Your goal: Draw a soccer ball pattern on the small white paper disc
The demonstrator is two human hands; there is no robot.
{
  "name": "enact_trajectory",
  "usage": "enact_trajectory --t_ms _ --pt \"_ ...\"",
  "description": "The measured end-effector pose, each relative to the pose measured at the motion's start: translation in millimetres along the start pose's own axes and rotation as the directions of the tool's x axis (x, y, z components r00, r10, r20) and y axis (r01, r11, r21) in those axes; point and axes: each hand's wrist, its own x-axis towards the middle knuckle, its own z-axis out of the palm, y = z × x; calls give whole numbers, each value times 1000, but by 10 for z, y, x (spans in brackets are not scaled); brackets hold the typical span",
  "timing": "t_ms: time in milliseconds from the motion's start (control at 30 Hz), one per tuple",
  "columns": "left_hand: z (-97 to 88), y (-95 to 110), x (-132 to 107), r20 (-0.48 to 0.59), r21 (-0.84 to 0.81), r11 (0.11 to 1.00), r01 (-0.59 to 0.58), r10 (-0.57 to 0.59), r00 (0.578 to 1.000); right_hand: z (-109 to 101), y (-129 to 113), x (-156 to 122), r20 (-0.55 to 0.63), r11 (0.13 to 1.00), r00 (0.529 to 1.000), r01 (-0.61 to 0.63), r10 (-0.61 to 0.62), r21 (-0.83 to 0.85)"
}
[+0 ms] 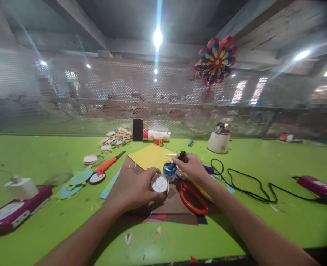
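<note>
My left hand [137,186] is closed around a small round white paper cup piece [160,183], whose flat face has dark lines like a turtle-shell pattern. The fingers of my right hand [192,166] pinch a dark, marker-like stick [181,155], tilted with its lower end at a small blue round container [169,169]. Just right of the white piece lie red-handled scissors [192,201], partly under my right hand. Beneath both hands are brown sheets [170,205], with a yellow sheet [149,155] behind them.
An orange-handled knife [106,166] and blue-green paper discs [81,177] lie left. Several small paper pieces [116,138], a black phone-like slab [137,130], paper cups [155,136] and a white jug [219,139] stand behind. Purple power strips [20,210] flank the table; a black cable [249,181] runs right.
</note>
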Motion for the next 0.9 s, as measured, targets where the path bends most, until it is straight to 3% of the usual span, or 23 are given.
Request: enact_trajectory --t_ms 233,367,600,900 --pt "-98 103 -24 -39 57 998 17 -15 999 -162 -132 -14 -256 954 966 46 33 296" --pt "-97 100 -22 -56 42 999 17 -15 998 -230 -259 -35 -321 884 941 57 108 463" --pt "-77 58 -24 -97 63 998 6 0 995 -282 -536 -195 -120 730 981 -30 152 683" --pt "-72 110 -31 -144 51 999 8 -1 990 -190 -658 -360 104 664 988 -156 117 731"
